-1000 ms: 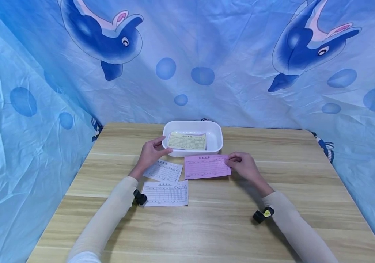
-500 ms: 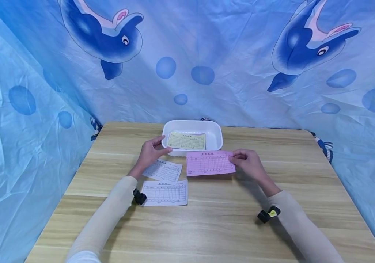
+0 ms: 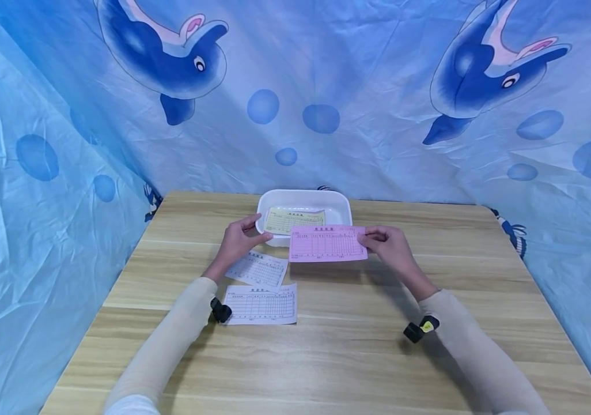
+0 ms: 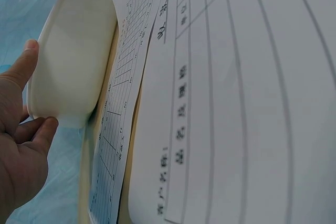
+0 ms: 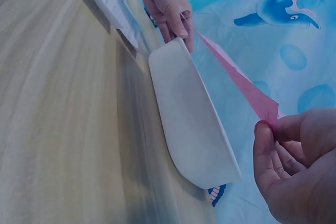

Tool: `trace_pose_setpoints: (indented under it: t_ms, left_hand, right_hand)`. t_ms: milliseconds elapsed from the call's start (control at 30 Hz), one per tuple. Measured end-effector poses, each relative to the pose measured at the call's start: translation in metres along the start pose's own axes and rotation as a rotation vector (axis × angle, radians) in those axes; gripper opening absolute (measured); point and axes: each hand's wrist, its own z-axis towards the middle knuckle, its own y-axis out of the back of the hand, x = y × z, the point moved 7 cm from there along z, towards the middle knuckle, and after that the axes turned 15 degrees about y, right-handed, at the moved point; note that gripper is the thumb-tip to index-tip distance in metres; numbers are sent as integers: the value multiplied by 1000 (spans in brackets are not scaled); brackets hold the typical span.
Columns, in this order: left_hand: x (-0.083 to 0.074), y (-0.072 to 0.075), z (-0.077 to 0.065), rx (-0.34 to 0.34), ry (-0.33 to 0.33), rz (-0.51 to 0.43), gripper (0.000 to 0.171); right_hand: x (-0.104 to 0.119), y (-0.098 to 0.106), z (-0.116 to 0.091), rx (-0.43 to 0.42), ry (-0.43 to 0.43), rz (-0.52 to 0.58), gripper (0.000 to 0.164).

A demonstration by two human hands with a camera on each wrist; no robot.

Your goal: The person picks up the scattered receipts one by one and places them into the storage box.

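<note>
My right hand [image 3: 389, 248] pinches the right edge of a pink receipt slip [image 3: 328, 243] between thumb and fingers. The slip hangs above the front rim of a white plastic tub [image 3: 338, 214], covering part of it; in the right wrist view its pink paper [image 5: 247, 85] is clear of the tub wall. My left hand [image 3: 237, 242] grips the tub's left front corner, also visible in the left wrist view as a hand [image 4: 23, 145] at the tub's end. Inside the tub lies a pale yellow slip [image 3: 286, 219], its lower right part hidden by the pink one.
Two white printed slips lie on the wooden table [image 3: 347, 351] in front of the tub: a tilted upper slip [image 3: 261, 269] overlapping a lower slip [image 3: 264, 305]. Blue cloth [image 3: 394, 167] with dolphins hangs behind the table and along its sides.
My right hand has raised the pink slip from beside the white slips, first slightly right, then up and back over the tub's front rim. The left hand has stayed at the tub's corner.
</note>
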Motion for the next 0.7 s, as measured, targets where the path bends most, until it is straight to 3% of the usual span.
trace_pose_setpoints:
  t_ms: [300,700]
  left_hand:
    - [0,0,0,-3,-7,5,80]
    - [1,0,0,3,-2,-7,78]
  right_hand:
    - [5,2,18,-55,-4,33,32]
    - [20,4,49,-96,58,67,32]
